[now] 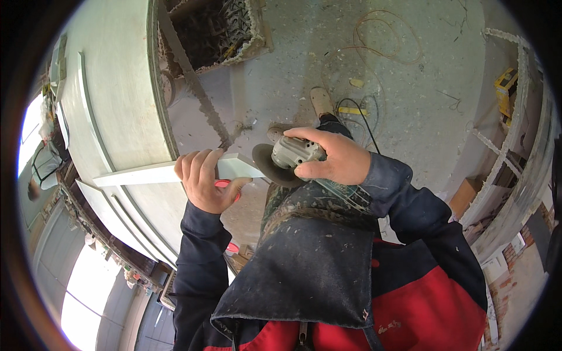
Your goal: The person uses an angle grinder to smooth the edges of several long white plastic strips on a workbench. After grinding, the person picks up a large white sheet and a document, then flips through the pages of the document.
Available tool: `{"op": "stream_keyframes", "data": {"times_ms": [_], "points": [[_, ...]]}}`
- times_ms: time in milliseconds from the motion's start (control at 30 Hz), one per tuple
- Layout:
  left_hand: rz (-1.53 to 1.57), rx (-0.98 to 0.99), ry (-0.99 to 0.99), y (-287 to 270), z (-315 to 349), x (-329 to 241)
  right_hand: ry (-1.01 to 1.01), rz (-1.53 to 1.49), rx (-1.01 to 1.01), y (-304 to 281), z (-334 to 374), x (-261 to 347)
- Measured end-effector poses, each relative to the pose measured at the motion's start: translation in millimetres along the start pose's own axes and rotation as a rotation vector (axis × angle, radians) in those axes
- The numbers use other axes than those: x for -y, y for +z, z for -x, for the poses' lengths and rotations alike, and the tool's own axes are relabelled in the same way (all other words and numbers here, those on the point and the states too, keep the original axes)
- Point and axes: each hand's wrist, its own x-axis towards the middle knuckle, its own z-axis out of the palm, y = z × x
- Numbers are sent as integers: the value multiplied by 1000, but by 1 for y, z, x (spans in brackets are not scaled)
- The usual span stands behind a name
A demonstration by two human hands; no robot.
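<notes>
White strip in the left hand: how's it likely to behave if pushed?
Probably stiff: the white strip runs straight out beyond the worktop. Likely to slide rather than roll, given its flat faces. Long and narrow, it may pivot about the left hand gripping it.

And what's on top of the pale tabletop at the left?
Narrow pale strips lie on the tabletop. A white bar, gripped by the left hand, crosses above one strip and hides a short stretch of it; the tabletop beneath the strips cannot be seen.
</notes>
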Motion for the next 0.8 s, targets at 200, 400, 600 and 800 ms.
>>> {"op": "stream_keyframes", "data": {"times_ms": [200,400,600,800], "points": [[-6,-34,3,4,1,1,115,-94,0,-2,-6,-53],[11,-71,1,4,-1,-2,150,-561,216,-16,-28,-17],[20,-60,-7,2,-2,-3,148,-583,329,-18,-43,-13],[20,-52,11,2,1,-2,80,-291,350,-30,-35,-11]]}}
